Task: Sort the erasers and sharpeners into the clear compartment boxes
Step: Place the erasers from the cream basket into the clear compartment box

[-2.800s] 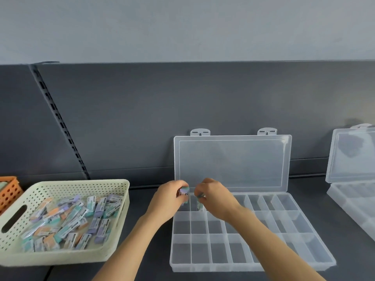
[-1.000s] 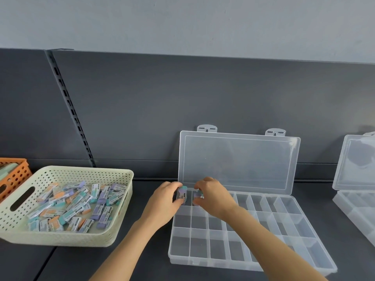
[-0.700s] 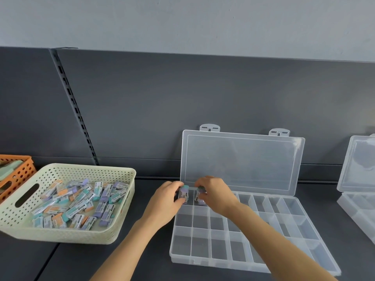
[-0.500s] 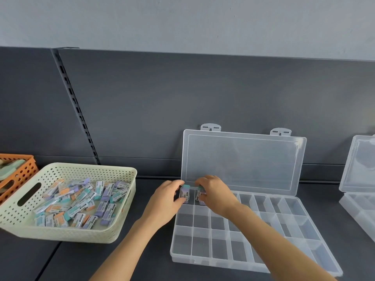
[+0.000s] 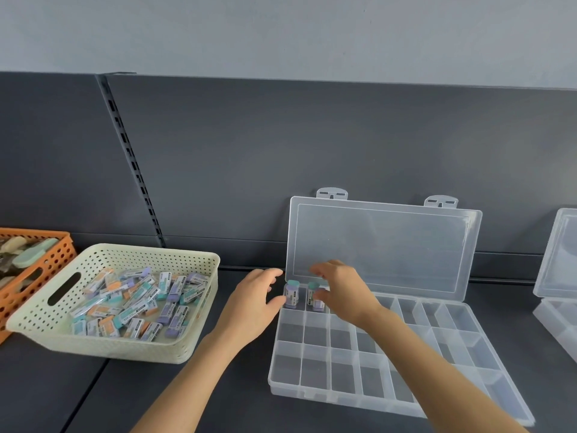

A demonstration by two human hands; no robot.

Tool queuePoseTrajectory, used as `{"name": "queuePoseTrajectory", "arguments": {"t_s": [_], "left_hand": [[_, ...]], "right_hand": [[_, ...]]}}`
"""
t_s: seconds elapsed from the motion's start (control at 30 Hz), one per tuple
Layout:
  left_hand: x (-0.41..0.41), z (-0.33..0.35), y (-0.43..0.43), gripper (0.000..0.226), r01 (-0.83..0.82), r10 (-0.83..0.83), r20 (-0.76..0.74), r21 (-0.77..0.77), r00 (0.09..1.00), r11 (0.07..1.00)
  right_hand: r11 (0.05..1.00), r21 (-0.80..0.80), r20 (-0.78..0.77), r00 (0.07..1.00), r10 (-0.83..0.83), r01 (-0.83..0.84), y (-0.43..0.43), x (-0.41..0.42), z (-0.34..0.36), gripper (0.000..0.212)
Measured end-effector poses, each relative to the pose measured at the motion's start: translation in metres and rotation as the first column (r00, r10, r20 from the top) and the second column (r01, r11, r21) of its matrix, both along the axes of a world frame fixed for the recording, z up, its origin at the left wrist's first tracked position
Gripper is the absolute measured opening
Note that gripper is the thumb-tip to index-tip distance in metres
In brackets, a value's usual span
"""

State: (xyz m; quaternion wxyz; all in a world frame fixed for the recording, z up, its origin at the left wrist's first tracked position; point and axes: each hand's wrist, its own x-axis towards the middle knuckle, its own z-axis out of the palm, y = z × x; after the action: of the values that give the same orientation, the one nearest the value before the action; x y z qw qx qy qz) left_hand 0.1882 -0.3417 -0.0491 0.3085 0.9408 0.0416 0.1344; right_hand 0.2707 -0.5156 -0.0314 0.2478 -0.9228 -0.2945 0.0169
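A clear compartment box (image 5: 312, 392) lies open in front of me, its lid (image 5: 384, 248) leaning on the back panel. Small erasers stand upright in its two back-left compartments: one group (image 5: 292, 295) in the corner cell, another (image 5: 313, 295) in the cell beside it. My left hand (image 5: 254, 303) hovers just left of the corner erasers, fingers spread and relaxed, thumb near them. My right hand (image 5: 340, 292) hangs over the second group with fingers loosely bent, holding nothing I can see. A cream basket (image 5: 125, 348) at the left holds several wrapped erasers (image 5: 137, 303).
An orange basket (image 5: 34, 270) with other items sits at the far left edge. A second clear box (image 5: 559, 310) stands open at the far right. A dark back panel with a slotted rail (image 5: 134, 170) rises behind the shelf surface.
Both hands have let go of the erasers they were setting in the back-left compartments; fingers have opened and lifted slightly away. The erasers now stand on their own.
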Motion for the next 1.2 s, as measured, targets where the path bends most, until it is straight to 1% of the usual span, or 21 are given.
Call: {"name": "queuePoseTrajectory", "arguments": {"t_s": [0.2, 0.37, 0.5, 0.67, 0.9, 1.0, 1.1, 1.2], "left_hand": [[-0.014, 0.014, 0.012, 0.046, -0.057, 0.057, 0.066, 0.004, 0.996, 0.998], [-0.033, 0.023, 0.05, 0.044, -0.123, 0.123, 0.088, -0.001, 0.989, 0.992], [-0.049, 0.028, 0.092, 0.045, -0.182, 0.179, 0.048, 0.057, 0.983, 0.982], [-0.066, 0.025, 0.136, 0.046, -0.203, 0.211, -0.063, 0.117, 0.975, 0.972], [-0.077, 0.021, 0.186, 0.046, -0.183, 0.211, -0.181, 0.158, 0.961, 0.97], [-0.076, 0.018, 0.201, 0.051, -0.15, 0.191, -0.245, 0.176, 0.951, 0.973], [-0.072, 0.017, 0.21, 0.054, -0.119, 0.171, -0.279, 0.195, 0.945, 0.974], [-0.064, 0.017, 0.215, 0.059, -0.104, 0.169, -0.317, 0.213, 0.933, 0.972]], "right_hand": [[0.994, 0.101, 0.018, 0.999, 0.045, -0.047, 0.021, -0.013, 0.022, 0.044], [0.984, 0.142, 0.03, 0.994, 0.106, -0.109, 0.049, -0.027, 0.029, 0.043], [0.977, 0.136, 0.048, 0.986, 0.157, -0.162, 0.076, -0.035, 0.035, 0.042], [0.969, 0.115, 0.05, 0.976, 0.214, -0.218, 0.113, -0.046, 0.037, 0.042], [0.961, 0.054, 0.037, 0.962, 0.27, -0.271, 0.165, -0.053, 0.031, 0.042], [0.957, 0.005, 0.025, 0.957, 0.29, -0.29, 0.187, -0.054, 0.027, 0.04], [0.946, -0.076, -0.002, 0.949, 0.315, -0.315, 0.209, -0.052, 0.021, 0.038], [0.924, -0.197, -0.017, 0.944, 0.331, -0.327, 0.23, -0.049, 0.015, 0.039]]}}
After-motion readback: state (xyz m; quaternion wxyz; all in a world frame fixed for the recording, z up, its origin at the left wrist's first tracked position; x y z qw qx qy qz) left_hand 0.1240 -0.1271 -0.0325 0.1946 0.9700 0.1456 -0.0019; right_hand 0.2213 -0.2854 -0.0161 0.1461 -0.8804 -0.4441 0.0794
